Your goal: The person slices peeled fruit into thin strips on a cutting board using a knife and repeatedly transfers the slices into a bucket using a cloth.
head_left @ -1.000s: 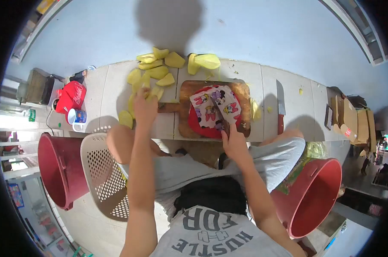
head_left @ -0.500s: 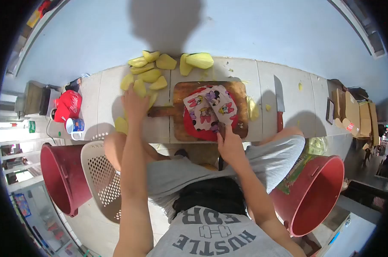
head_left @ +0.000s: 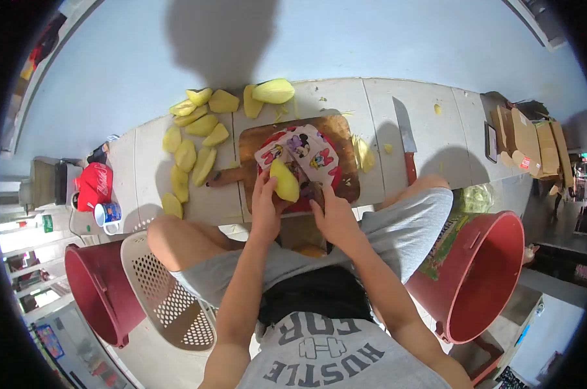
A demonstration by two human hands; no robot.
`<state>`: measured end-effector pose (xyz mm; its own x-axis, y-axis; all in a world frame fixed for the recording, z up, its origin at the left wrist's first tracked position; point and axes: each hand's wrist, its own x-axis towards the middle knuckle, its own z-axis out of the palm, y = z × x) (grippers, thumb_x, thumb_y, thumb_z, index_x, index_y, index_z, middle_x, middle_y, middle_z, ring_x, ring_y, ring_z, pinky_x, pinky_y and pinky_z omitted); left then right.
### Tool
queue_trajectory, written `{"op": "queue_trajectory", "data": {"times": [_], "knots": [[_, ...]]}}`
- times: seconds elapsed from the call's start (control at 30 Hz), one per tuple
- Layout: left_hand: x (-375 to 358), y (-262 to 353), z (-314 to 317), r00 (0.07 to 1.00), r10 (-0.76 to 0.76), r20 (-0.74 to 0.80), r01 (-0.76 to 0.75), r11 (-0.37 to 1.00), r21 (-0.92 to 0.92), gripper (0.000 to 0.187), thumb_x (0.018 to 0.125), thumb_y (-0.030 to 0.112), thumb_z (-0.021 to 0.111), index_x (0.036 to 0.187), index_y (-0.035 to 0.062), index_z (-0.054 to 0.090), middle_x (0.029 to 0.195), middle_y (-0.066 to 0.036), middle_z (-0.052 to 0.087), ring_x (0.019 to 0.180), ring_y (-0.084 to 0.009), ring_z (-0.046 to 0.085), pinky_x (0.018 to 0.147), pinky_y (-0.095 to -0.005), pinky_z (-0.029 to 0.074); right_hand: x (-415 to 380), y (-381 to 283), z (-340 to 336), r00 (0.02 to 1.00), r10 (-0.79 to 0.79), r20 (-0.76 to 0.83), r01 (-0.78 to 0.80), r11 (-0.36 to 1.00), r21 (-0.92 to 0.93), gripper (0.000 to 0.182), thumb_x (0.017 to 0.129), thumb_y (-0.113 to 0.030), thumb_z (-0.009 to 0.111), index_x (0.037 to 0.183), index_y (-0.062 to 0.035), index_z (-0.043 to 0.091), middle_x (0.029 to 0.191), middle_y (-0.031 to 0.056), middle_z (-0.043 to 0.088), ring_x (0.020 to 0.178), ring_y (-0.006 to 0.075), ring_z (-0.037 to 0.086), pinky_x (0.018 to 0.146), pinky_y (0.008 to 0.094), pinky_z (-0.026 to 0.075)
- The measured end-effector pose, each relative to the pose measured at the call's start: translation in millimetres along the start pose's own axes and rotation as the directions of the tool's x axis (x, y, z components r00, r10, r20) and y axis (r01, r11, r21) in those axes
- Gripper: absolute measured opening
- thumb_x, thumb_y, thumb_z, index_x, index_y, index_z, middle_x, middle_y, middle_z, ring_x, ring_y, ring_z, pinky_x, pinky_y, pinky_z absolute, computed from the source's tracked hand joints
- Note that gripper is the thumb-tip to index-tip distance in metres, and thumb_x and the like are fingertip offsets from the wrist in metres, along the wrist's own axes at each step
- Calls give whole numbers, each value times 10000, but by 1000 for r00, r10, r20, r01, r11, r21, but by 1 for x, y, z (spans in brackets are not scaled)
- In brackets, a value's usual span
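Observation:
My left hand is closed around a pale yellow-green piece of peeled fruit, which looks like green mango. Close beside it, my right hand grips a dark-handled knife; most of its blade is hard to make out. Both hands are over a red-edged cloth with cartoon prints, spread on a wooden cutting board. Left of the board lie several similar mango pieces, with more behind it and one to its right.
A second knife with a red handle lies right of the board, and a phone is farther right. Red tubs stand on both sides below the tiled ledge, with a perforated basket at left. A mug sits at far left.
My left hand has left the group of pieces at left and come over the board, carrying one mango piece beside the knife. My right hand stays near the board's front with the knife.

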<state>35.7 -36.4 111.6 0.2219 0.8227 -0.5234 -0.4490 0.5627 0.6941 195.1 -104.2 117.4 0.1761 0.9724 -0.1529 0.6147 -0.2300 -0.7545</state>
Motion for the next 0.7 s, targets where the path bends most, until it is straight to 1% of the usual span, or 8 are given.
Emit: {"op": "queue_trajectory", "data": {"times": [0.1, 0.13, 0.17, 0.37, 0.5, 0.6, 0.67, 0.7], "knots": [[2, -7, -4, 992, 107, -60, -94, 977, 189, 538, 997, 237, 586, 1482, 72, 420, 1259, -98, 619, 1100, -243, 650, 882, -382, 558, -5, -8, -4, 997, 33, 69, -31, 999, -36, 326, 969, -218, 609, 1164, 22, 505, 830, 317, 671, 822, 506, 666, 731, 588, 529], [8, -13, -13, 955, 294, -40, -219, 788, 575, 535, 987, 212, 614, 1471, 67, 440, 1212, -101, 640, 1046, -226, 664, 856, -357, 559, -7, -9, -1, 997, 11, 77, -8, 999, -42, 336, 970, -221, 608, 1167, 29, 498, 826, 313, 670, 817, 506, 664, 727, 587, 527], [13, -18, -21, 891, 451, 60, -281, 441, 852, 532, 976, 186, 642, 1461, 62, 461, 1165, -105, 660, 993, -209, 678, 830, -331, 559, -6, -10, 1, 996, -15, 83, 19, 999, -48, 346, 972, -224, 606, 1169, 36, 491, 822, 310, 669, 812, 506, 662, 723, 585, 526], [24, -34, -20, 870, 489, 59, -430, 697, 574, 502, 911, 49, 705, 1389, 51, 551, 1062, -93, 673, 917, -148, 659, 788, -267, 538, -9, -7, 2, 994, -10, 109, 11, 1000, -5, 337, 977, -219, 598, 1164, 30, 467, 806, 299, 666, 782, 501, 661, 693, 585, 519], [23, -36, -25, 866, 484, 123, -457, 669, 586, 425, 915, 57, 707, 1323, 48, 587, 1152, -99, 634, 894, -142, 647, 778, -265, 538, -16, -8, -3, 995, -38, 97, 41, 999, -22, 316, 984, -217, 587, 1148, 24, 465, 802, 292, 668, 775, 498, 662, 686, 583, 520], [31, -39, -33, 771, 617, 158, -535, 493, 686, 354, 900, 96, 731, 1227, 35, 609, 1239, -122, 573, 952, -188, 630, 790, -292, 534, -13, 1, 4, 996, -7, 90, 8, 1000, -11, 302, 976, -207, 612, 1103, 23, 464, 780, 306, 655, 748, 510, 644, 664, 588, 502], [39, -43, -50, 594, 707, 385, -666, 164, 728, 323, 888, 115, 727, 1170, 31, 592, 1254, -160, 529, 1034, -268, 604, 812, -338, 525, -16, 0, 5, 996, -20, 89, 21, 1000, -16, 300, 982, -212, 603, 1110, 21, 466, 776, 301, 657, 752, 504, 649, 675, 587, 507], [39, -41, -51, 600, 699, 389, -666, 167, 727, 323, 888, 115, 727, 1170, 31, 592, 1254, -160, 529, 1034, -268, 604, 812, -338, 525, -17, 0, 5, 996, -9, 86, 11, 1000, -15, 300, 982, -212, 603, 1110, 21, 466, 776, 301, 657, 752, 504, 649, 675, 587, 507]]}}
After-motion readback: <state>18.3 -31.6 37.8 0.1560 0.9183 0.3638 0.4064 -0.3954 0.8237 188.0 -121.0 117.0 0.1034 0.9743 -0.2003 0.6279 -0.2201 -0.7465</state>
